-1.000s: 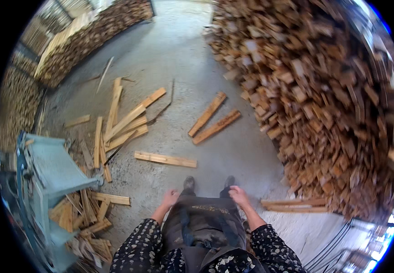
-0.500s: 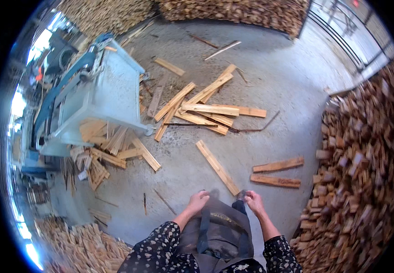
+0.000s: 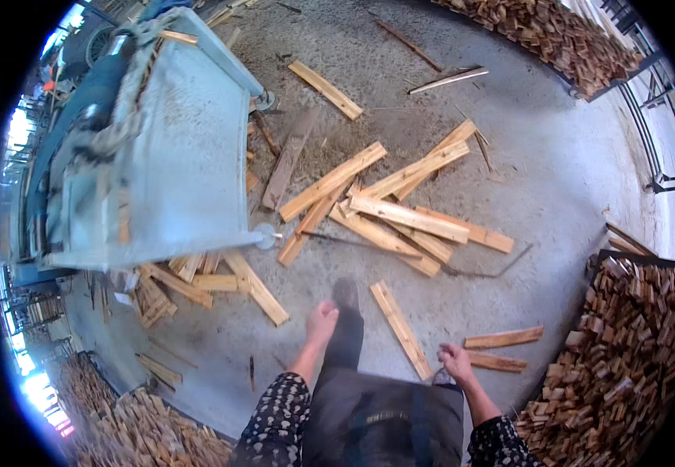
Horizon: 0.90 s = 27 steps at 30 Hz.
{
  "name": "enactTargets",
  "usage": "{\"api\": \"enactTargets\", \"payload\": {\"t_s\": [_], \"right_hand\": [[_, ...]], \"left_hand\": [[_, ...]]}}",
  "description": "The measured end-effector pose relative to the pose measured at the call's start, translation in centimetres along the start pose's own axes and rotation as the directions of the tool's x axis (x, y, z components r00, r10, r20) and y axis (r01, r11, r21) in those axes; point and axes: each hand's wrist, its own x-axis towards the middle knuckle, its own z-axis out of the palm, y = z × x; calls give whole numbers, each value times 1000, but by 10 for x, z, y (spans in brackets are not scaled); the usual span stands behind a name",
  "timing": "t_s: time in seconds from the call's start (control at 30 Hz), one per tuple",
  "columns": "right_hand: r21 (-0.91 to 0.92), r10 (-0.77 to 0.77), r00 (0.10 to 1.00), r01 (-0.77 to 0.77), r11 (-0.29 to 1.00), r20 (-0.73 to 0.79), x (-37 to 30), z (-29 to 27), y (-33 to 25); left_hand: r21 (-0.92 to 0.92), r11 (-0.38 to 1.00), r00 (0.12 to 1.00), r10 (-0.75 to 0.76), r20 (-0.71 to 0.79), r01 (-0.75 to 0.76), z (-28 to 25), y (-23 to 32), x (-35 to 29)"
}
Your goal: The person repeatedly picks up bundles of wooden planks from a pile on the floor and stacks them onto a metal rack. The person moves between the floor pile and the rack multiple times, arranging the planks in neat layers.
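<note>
My left hand (image 3: 322, 321) hangs in front of my left leg with its fingers curled in and nothing in it. My right hand (image 3: 455, 363) holds nothing; its fingers are loosely bent and somewhat apart. A single plank (image 3: 402, 330) lies on the floor between my hands, its near end close to my right foot. Just beyond the right hand are two short boards, one (image 3: 505, 337) above the other (image 3: 496, 361). Farther ahead, several pale boards (image 3: 408, 217) lie crossed in a loose heap on the concrete.
A light blue metal machine (image 3: 189, 140) stands at the left, with wood offcuts (image 3: 197, 284) beneath its near edge. Stacked split wood (image 3: 618, 342) rises at the right, with more stacks (image 3: 147, 424) at the lower left and far right. Thin strips (image 3: 409, 45) lie scattered on the floor.
My view has shifted forward and turned left; the machine and board heap look nearer. My left leg has come forward. Both hands remain without any wood in them.
</note>
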Motion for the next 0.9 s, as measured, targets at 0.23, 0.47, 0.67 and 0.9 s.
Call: {"api": "enactTargets", "payload": {"t_s": [0.23,0.47,0.67,0.9], "right_hand": [[-334,4,998,16,942,60,159,30,-51],[-645,-511,856,349,679,-75,370,16,-52],[-784,-607,791,424,453,77,452,-11,-61],[-783,-762,631,545,298,149,517,-51,-111]], "left_hand": [[360,895,964,253,77,-263,-19,29,242],[895,377,964,206,171,-239,42,11,387],[911,306,929,326,174,-278,65,-25,435],[861,359,902,368,225,-361,39,-30,448]]}}
